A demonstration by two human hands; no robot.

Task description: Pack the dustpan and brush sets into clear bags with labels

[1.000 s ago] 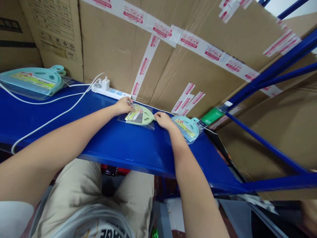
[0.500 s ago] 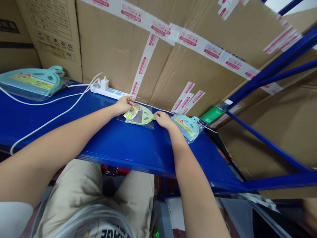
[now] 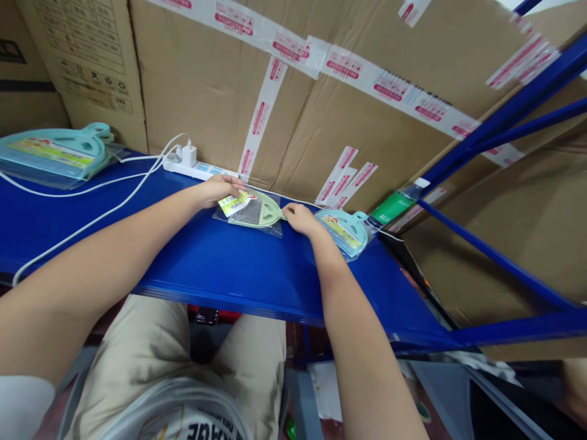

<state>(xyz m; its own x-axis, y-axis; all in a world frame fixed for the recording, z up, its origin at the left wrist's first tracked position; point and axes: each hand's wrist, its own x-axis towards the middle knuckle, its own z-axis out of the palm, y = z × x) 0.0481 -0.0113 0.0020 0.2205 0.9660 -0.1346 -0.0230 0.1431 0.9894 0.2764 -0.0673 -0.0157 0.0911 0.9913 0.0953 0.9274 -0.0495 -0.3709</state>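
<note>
Left hand (image 3: 217, 188) pinches yellow label card (image 3: 233, 203) (print unreadable) on green dustpan pkg (image 3: 257, 214).

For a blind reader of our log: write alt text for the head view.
A person's left hand and right hand hold a green dustpan set in a clear bag on a blue shelf. A teal bagged set lies to its right, a power strip and cardboard boxes behind.

Pale green bagged dustpan (image 3: 257, 212) flat on blue shelf (image 3: 220, 263)
</note>
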